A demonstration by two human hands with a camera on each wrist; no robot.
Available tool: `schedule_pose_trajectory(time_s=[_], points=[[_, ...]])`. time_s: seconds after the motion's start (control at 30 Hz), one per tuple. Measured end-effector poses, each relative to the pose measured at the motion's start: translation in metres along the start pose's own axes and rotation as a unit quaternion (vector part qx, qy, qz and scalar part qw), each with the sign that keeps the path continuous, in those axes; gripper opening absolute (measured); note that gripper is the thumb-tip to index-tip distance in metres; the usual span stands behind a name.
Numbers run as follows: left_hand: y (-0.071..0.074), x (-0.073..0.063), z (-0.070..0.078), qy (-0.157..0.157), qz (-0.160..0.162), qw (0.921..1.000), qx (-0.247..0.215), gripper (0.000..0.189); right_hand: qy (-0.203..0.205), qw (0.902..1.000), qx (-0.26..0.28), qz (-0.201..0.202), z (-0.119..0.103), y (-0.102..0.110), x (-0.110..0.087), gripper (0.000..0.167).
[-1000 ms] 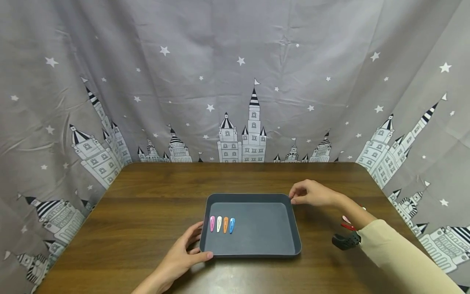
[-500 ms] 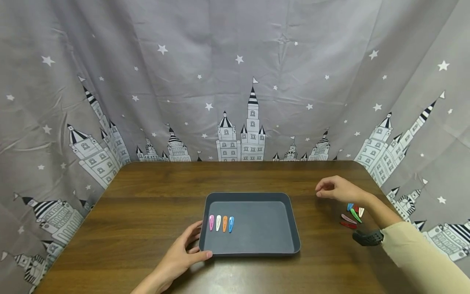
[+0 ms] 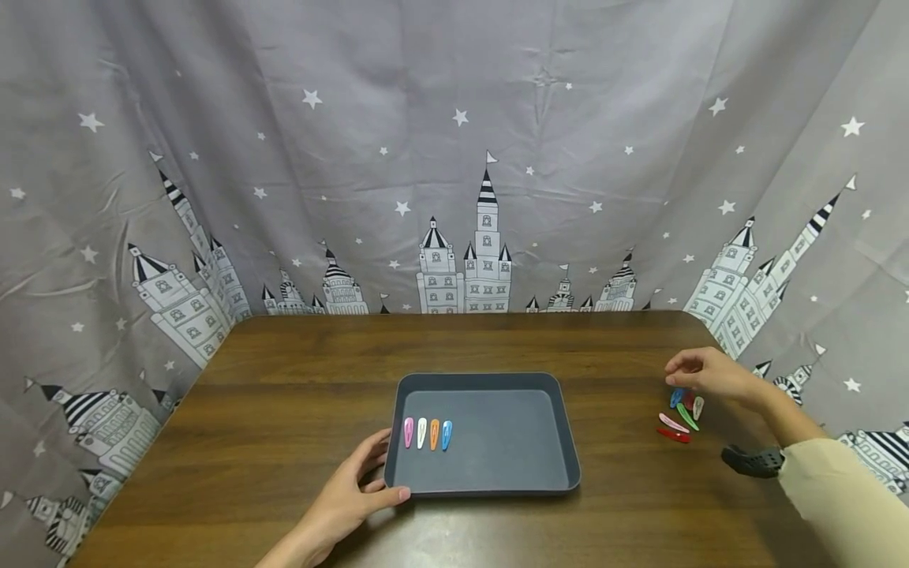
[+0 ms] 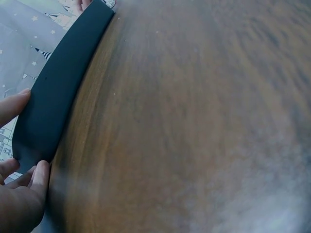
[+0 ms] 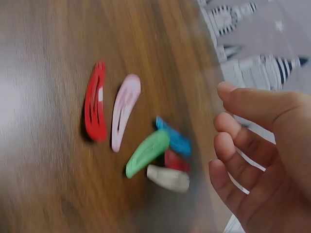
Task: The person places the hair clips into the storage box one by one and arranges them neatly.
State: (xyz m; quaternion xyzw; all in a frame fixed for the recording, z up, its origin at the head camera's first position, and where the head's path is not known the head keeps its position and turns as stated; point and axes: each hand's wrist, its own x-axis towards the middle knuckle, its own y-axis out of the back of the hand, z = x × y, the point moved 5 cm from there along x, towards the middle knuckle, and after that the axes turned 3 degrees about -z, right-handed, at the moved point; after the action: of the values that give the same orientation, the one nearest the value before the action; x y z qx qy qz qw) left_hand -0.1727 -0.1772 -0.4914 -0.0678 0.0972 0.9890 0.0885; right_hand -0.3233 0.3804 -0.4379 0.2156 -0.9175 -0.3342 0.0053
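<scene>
A dark grey tray (image 3: 497, 442) lies on the table with four-sided raised walls. Along its left part stand several snap hair clips in a row: a pink clip (image 3: 408, 432), a white clip (image 3: 422, 433), an orange clip (image 3: 435, 435) and a blue clip (image 3: 447, 435). My left hand (image 3: 351, 485) holds the tray's near left corner, thumb at the front wall, fingers at the left side. My right hand (image 3: 717, 375) hovers over a loose group of clips at the right, its loosely bent fingers holding nothing. Nearest are a blue clip (image 5: 176, 141) and a whitish clip (image 5: 168, 178).
Also in that group are a green clip (image 5: 148, 152), a light pink clip (image 5: 126, 111), a red clip (image 5: 95, 104) and a partly covered dark red clip (image 5: 176, 161). The brown wooden table (image 3: 298, 347) ends at a grey castle-print curtain (image 3: 341, 158).
My right hand has moved from the tray's far right corner rightward to the loose clips, uncovering several of them. The left hand and the tray stay in place.
</scene>
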Motion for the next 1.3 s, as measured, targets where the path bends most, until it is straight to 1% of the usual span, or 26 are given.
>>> schedule_pose_trajectory(time_s=[0.13,0.33,0.4,0.47,0.57,0.7,0.87,1.03,1.1,1.17,1.3], points=[[0.001,0.0,0.0,-0.002,-0.006,1.0,0.002,0.089,-0.009,0.9996,-0.025,0.002,0.013,0.007,-0.011,0.023],[0.001,0.0,0.0,-0.005,-0.005,1.0,0.003,0.088,-0.048,0.998,-0.041,-0.009,0.036,0.013,-0.025,0.022],[0.0,0.0,0.001,-0.005,-0.004,1.0,0.006,0.088,-0.053,0.9972,-0.052,-0.005,0.043,0.013,-0.027,0.021],[0.0,0.001,0.002,-0.003,-0.002,1.0,0.008,0.089,-0.047,0.9968,-0.064,0.003,0.046,0.012,-0.027,0.018],[0.0,0.001,0.002,0.001,0.004,0.9999,0.01,0.089,-0.025,0.9964,-0.079,0.017,0.048,0.01,-0.027,0.013],[0.001,0.001,0.002,0.008,0.007,0.9999,0.013,0.089,-0.011,0.9955,-0.089,0.03,0.045,0.009,-0.027,0.013],[0.001,0.001,0.001,0.011,0.002,0.9998,0.016,0.09,-0.022,0.9962,-0.074,0.04,0.044,0.012,-0.028,0.012],[0.001,0.001,0.001,0.012,0.0,0.9998,0.017,0.089,-0.052,0.9974,-0.038,0.034,0.046,0.013,-0.026,0.005],[0.0,0.001,0.002,0.012,0.0,0.9998,0.018,0.09,-0.06,0.9973,-0.021,0.038,0.047,0.014,-0.025,0.01],[0.0,0.001,0.002,0.012,-0.002,0.9998,0.018,0.089,-0.065,0.9966,-0.007,0.051,0.046,0.014,-0.022,0.014],[0.001,0.001,0.003,0.009,-0.002,0.9997,0.023,0.09,-0.056,0.9961,0.012,0.068,0.039,0.013,-0.015,0.018]])
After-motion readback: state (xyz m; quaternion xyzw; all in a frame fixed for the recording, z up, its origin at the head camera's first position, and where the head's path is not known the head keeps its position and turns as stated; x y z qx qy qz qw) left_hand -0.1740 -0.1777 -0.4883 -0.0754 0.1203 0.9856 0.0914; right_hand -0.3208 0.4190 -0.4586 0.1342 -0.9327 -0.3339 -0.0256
